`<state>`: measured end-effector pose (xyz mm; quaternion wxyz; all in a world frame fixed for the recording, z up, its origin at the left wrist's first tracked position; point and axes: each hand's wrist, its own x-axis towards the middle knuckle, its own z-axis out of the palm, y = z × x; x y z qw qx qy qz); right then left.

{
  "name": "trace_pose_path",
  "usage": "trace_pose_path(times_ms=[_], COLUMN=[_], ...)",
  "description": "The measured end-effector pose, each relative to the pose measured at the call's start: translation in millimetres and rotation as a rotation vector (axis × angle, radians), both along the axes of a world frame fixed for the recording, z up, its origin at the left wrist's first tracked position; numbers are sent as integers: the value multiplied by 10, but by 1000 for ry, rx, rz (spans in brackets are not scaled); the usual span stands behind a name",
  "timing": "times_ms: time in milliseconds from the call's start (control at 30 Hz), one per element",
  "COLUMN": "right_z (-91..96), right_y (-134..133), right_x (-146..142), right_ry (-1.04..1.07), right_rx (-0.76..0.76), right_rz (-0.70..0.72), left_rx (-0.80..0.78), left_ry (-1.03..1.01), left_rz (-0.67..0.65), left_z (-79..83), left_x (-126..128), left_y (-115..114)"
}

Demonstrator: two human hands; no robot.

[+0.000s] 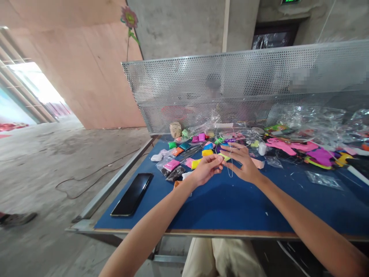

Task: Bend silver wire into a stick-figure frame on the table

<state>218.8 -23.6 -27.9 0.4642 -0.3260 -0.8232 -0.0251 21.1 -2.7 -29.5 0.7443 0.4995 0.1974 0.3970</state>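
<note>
My left hand [208, 169] is closed in a pinch on a small yellow-green piece, perhaps soft clay [225, 156], above the blue table. Thin pale wire [231, 174] runs past the piece in wide loops, reaching up, to the right and down between my hands. Close on the right, my right hand [243, 163] has its fingers stretched and spread, with the thumb near the piece and the wire; whether it touches them is hard to tell. Just beyond my hands lie small bright packets, among them a yellow packet [206, 152] and a pink packet [172, 165].
A black phone [132, 194] lies at the table's left. Pink foam-like cutouts [291, 145], clear plastic bags [314, 115] and a small white roll [262, 149] are on the right. A perforated metal panel [178, 82] stands along the back edge, with a wire-stemmed flower [129, 17] at its corner.
</note>
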Motion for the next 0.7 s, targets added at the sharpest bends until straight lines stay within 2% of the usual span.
trace_pose_path(times_ms=[133, 267, 500, 700], right_z=[13, -25, -92, -129], right_y=[0, 35, 68, 41], right_x=[21, 19, 14, -7], right_ry=[17, 141, 284, 387], right_rx=[-9, -113, -129, -245], right_rz=[41, 141, 157, 137], left_rx=[38, 109, 308, 446], left_ry=[16, 93, 163, 182], left_rz=[2, -28, 4, 58], left_z=[8, 9, 47, 64], left_x=[19, 15, -32, -36], left_y=[-30, -45, -24, -35])
